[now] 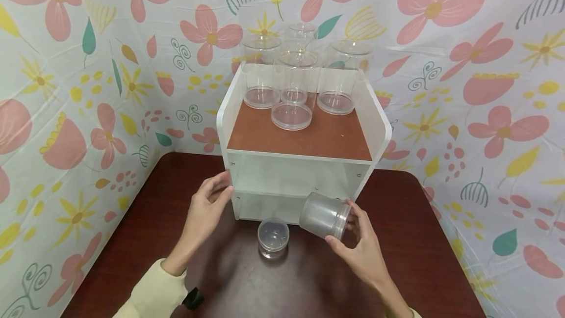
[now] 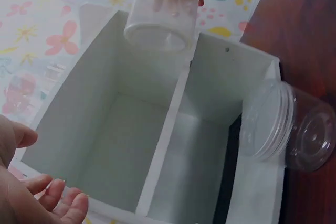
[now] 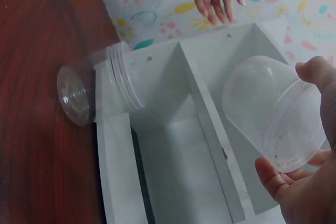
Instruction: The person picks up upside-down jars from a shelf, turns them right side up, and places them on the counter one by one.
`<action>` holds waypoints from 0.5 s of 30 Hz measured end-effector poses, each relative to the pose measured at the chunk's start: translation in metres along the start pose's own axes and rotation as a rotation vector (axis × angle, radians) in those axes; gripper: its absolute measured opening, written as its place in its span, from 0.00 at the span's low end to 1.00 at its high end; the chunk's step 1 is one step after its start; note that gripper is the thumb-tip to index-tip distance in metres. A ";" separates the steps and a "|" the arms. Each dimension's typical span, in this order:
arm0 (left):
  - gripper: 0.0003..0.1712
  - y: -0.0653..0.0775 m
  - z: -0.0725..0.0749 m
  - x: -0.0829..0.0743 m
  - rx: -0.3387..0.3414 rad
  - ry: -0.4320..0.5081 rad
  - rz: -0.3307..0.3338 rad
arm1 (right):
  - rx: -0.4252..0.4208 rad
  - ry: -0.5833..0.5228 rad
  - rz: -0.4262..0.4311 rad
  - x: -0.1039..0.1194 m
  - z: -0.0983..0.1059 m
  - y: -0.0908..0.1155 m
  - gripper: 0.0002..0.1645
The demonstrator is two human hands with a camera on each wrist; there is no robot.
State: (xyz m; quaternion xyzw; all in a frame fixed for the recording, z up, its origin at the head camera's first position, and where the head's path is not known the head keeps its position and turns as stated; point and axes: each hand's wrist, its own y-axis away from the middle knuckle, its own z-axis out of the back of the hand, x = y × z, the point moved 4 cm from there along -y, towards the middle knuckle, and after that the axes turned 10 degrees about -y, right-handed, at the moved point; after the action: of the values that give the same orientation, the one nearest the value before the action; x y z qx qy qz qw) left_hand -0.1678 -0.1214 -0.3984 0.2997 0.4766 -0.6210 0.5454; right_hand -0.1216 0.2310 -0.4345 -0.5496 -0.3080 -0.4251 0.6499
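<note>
My right hand (image 1: 364, 247) grips a clear plastic jar (image 1: 321, 214) around its lidded end, and the jar is tipped on its side in front of the white shelf unit (image 1: 371, 117). From the right wrist, the thumb and fingers show on either side of this jar (image 3: 260, 106), whose other end points toward the upper compartment. By the unit's left edge, my left hand (image 1: 204, 212) holds nothing, its fingers loosely bent. A second clear jar (image 1: 273, 240) with a lid stands upright on the table, before the unit's lower front.
Several clear jars, including a front one (image 1: 292, 116), stand on the unit's brown top board (image 1: 300, 144), between raised side walls. Below are two open compartments split by a thin white shelf (image 2: 164, 145). A dark wood table (image 1: 423, 259) carries the unit; flowered cloth (image 1: 499, 131) hangs behind.
</note>
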 end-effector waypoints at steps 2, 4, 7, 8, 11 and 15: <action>0.25 -0.003 0.003 -0.001 -0.032 -0.009 -0.011 | -0.004 0.018 -0.002 0.001 0.002 0.000 0.57; 0.25 -0.006 0.004 -0.001 -0.059 -0.017 -0.025 | -0.008 0.032 -0.006 0.002 0.004 0.000 0.57; 0.25 -0.011 0.005 -0.002 -0.090 -0.039 -0.036 | -0.011 0.065 -0.008 0.004 0.007 0.000 0.57; 0.25 -0.012 0.005 -0.003 -0.100 -0.049 -0.037 | -0.011 0.079 -0.004 0.005 0.008 0.000 0.57; 0.25 -0.017 0.004 -0.003 -0.121 -0.071 -0.034 | -0.014 0.124 0.016 0.007 0.011 -0.001 0.57; 0.25 -0.025 0.003 -0.002 -0.134 -0.084 -0.022 | -0.019 0.172 0.052 0.010 0.014 -0.003 0.57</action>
State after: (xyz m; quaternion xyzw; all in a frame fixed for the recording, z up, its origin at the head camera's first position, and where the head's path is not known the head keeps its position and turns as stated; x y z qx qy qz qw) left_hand -0.1913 -0.1246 -0.3883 0.2309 0.4970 -0.6057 0.5769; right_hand -0.1184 0.2427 -0.4218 -0.5252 -0.2327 -0.4566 0.6794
